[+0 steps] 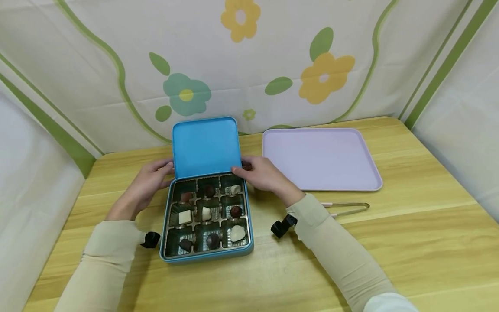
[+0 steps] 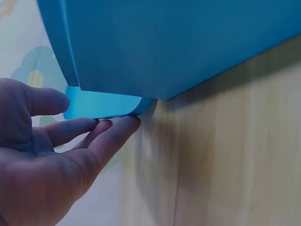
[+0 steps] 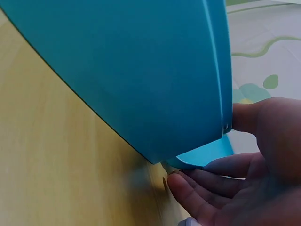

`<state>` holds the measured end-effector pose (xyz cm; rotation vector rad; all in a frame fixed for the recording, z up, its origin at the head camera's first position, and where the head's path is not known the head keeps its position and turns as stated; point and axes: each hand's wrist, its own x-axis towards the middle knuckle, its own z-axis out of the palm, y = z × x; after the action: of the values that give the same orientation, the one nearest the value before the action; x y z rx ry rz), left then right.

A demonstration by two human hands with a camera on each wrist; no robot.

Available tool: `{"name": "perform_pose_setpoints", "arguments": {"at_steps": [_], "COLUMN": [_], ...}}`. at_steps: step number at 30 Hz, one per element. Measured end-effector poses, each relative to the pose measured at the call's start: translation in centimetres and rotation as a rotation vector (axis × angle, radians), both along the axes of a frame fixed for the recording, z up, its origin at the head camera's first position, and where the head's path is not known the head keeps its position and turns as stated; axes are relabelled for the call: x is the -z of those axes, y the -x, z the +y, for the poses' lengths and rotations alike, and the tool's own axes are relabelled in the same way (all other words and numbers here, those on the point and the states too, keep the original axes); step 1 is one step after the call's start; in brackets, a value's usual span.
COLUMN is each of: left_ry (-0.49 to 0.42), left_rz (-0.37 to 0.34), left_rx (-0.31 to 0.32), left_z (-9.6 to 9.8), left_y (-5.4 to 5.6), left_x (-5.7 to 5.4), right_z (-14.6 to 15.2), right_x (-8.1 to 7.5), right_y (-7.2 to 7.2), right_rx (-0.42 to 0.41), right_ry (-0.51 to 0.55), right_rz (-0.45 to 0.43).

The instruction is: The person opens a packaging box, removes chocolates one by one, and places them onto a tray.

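Observation:
A blue tin [image 1: 206, 258] sits on the table with its hinged lid [image 1: 206, 147] raised and leaning back toward the cloth. Inside, a divided plastic insert holds several chocolates, some dark like the round one [image 1: 212, 241], some white like the square one [image 1: 185, 216]. Beside the lid's left edge is my left hand [image 1: 150, 182], its extended fingers at the lid's edge in the left wrist view. My right hand [image 1: 263, 173] is at the hinge corner opposite, the thumb over the corner and the fingers [image 3: 197, 188] below the lid's edge in the right wrist view.
To the right lies a lilac tray [image 1: 319, 160] near the back of the wooden table [image 1: 421, 242]. Metal tongs [image 1: 351, 208] lie in front of it, partly behind my right sleeve [image 1: 339, 251]. A floral cloth [image 1: 273, 52] hangs behind the table.

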<state>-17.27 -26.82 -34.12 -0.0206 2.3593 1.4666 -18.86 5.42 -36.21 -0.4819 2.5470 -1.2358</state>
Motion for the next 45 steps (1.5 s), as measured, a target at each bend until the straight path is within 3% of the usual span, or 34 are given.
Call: {"name": "perform_pose_setpoints", "arguments": {"at_steps": [10,20,25,31,37,41,45], "left_ry": [0.054,0.096,0.101,0.119,0.19,0.239,0.208], "left_rz": [-0.042,-0.1,-0.092,-0.087,-0.045,0.052,0.133], "left_rx": [0.082,0.042,0.039,0.032,0.037,0.049,0.076], "left_z": [0.3,0.0,0.0,-0.8,-1.6,-1.6,-1.4], "left_y": [-0.3,-0.8,-1.1,-1.6,-4.5,-7.7,-10.9], "left_x": [-0.2,0.1,0.2,0.2,0.4,0.6,1.1], "right_z": [-0.1,-0.5,-0.7,-0.8,0.5,3.1,7.1], "right_x": [0.1,0.2,0.5,1.1,-1.5,-2.8,-2.6], "right_y": [0.1,-0.2,-0.3,0.3,-1.2,-2.7,-4.3], "right_rx": [-0.052,-0.062,-0.065,-0.073,-0.051,-0.051,-0.056], "right_ry": [-0.004,-0.043,-0.073,-0.029,-0.095,-0.144,-0.121], "right_rz": [0.008,0.022,0.026,0.018,0.021,0.058,0.124]}}
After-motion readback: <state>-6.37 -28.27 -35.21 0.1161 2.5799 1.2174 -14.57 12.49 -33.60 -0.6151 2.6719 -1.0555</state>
